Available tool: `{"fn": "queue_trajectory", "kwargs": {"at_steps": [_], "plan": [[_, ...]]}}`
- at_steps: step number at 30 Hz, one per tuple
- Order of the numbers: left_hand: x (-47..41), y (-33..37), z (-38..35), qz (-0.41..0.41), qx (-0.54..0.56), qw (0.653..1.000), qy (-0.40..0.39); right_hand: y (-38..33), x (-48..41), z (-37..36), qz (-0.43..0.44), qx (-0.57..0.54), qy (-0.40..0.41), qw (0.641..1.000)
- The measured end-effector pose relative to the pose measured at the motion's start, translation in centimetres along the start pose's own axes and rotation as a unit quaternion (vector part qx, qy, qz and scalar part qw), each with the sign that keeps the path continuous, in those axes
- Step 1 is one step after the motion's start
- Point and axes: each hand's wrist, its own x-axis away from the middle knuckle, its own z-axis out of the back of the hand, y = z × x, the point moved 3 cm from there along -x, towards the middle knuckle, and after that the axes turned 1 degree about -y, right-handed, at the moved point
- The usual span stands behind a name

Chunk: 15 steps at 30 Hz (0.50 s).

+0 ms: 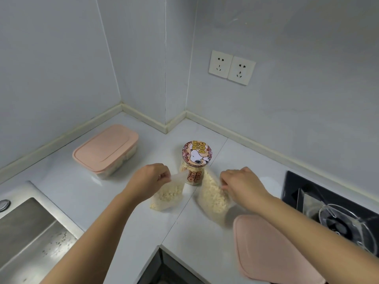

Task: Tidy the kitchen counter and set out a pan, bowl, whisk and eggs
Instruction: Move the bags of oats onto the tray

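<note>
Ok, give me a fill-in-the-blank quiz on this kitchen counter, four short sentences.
The left hand and right hand each pinch a clear ____ of crumbs.
The jar has a lid showing a cartoon ____.
The wall holds ____ sockets.
The lidded container by the wall is ____.
Missing words: bag, dog, two, pink.

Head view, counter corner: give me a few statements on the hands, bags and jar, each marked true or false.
1. The left hand pinches the left bag, the right hand the right bag. True.
2. The jar lies on its side. False: it stands upright, lid on, behind the bags.
3. The pink-lidded box sits left of the jar. True.
4. The sink is right of the bags. False: it is left; the stove is on the right.
</note>
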Motion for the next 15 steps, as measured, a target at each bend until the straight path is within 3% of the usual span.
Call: {"fn": "queue_trajectory", "kwargs": {"at_steps": [6,15], "plan": [[0.9,-1.4,-0.8,0.052,-0.009,0.998,-0.032,-1.8,0.1,-4.1,0.025,-0.080,-0.067,0.994],[0.8,-0.8,0.3,0.017,0.038,0.998,-0.049,-6.8,-0.9,-0.4,0.223,-0.072,0.071,0.970]]}}
